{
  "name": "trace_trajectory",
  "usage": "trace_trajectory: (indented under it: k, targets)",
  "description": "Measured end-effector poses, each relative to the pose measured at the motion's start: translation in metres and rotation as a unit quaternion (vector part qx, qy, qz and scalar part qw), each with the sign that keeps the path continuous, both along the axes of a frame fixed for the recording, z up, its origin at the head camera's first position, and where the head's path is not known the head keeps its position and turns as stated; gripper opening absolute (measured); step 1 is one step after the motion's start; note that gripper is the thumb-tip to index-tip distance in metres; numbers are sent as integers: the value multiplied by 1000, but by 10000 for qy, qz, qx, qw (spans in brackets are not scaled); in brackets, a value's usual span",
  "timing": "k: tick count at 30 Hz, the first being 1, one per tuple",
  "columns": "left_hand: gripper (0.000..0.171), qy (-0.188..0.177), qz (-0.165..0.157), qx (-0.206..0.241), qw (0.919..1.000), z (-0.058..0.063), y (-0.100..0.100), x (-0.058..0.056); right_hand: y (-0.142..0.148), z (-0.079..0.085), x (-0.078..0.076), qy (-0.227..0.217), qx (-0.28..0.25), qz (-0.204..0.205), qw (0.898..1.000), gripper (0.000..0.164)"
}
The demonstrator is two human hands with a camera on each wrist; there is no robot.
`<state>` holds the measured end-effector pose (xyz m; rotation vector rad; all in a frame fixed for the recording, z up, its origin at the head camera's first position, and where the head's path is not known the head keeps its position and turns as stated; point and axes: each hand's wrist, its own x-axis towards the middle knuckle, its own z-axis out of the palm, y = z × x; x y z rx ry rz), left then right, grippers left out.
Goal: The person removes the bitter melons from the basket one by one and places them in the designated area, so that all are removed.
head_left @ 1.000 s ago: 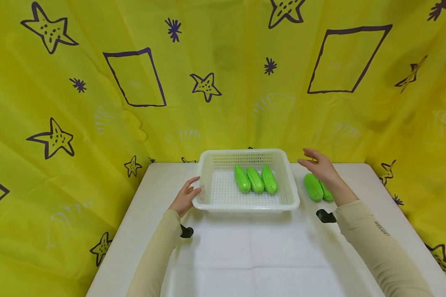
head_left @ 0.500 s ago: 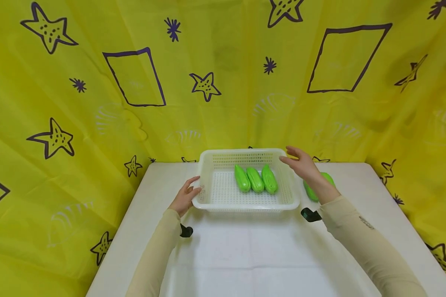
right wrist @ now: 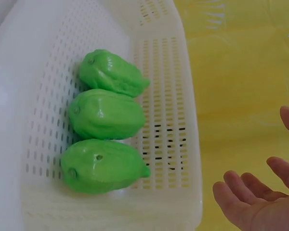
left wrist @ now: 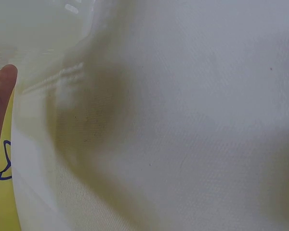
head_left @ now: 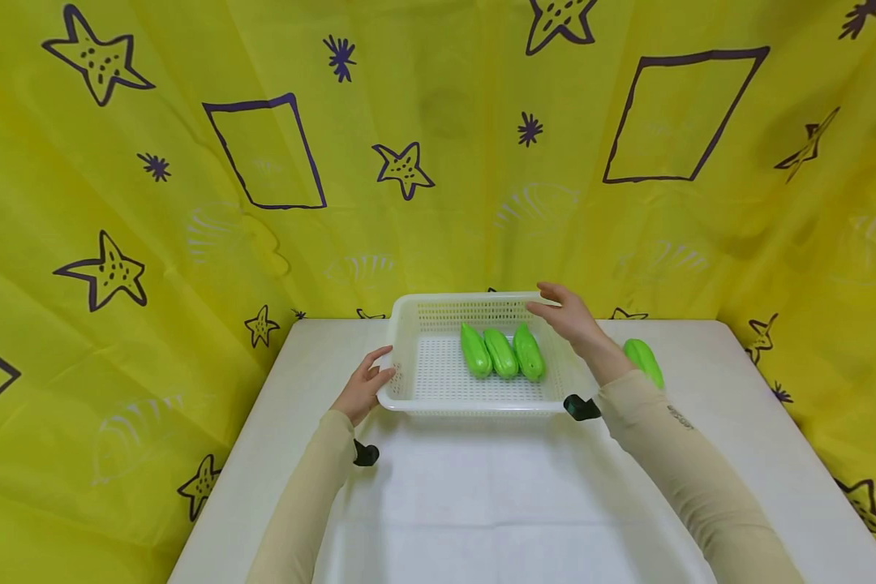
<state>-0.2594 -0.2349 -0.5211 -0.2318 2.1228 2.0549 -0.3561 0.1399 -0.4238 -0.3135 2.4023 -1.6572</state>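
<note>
Three bright green, ridged gourd-shaped vegetables (head_left: 501, 354) lie side by side in a white perforated plastic basket (head_left: 445, 405). The right wrist view shows the green vegetables (right wrist: 106, 114) close up. My left hand (head_left: 361, 389) touches the basket's left rim, its fingers fairly straight; only a finger (left wrist: 2, 96) of it shows in the left wrist view. My right hand (head_left: 571, 315) hovers at the back right corner of the basket, fingers loosely extended and holding nothing. In the right wrist view this hand (right wrist: 265, 197) is apart from the rim, palm side showing.
Another green gourd-shaped vegetable (head_left: 643, 362) lies on the white table (head_left: 445, 487), right of the basket and partly behind my right forearm. A yellow curtain (head_left: 438, 235) with starfish drawings hangs at the table's back and sides. Dark wrist-mounted pieces (head_left: 582, 407) stick out below both cuffs.
My right hand has moved left, from beside the basket to over its back right corner. Its forearm now covers part of the vegetables on the right. My left hand and the basket have stayed put.
</note>
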Motion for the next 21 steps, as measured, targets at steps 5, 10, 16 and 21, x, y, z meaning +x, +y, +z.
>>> trace_trajectory:
  k: [5,10,16,21]
  targets:
    - [52,31,-28,8,10000,0,-1,0,-7,-4,-7,14,-87,62,9999,70]
    - [51,-57,2,-60,10000,0,-1,0,-14,-10,-14,66,-52,321,9995,73]
    - [50,-114,9,-175,9998,-1,-3,-1,-25,-18,-23,80,22,621,9980,72]
    - [50,-78,-14,-144,9999,0,-2,-1,-33,-25,-30,116,158,908,9957,71]
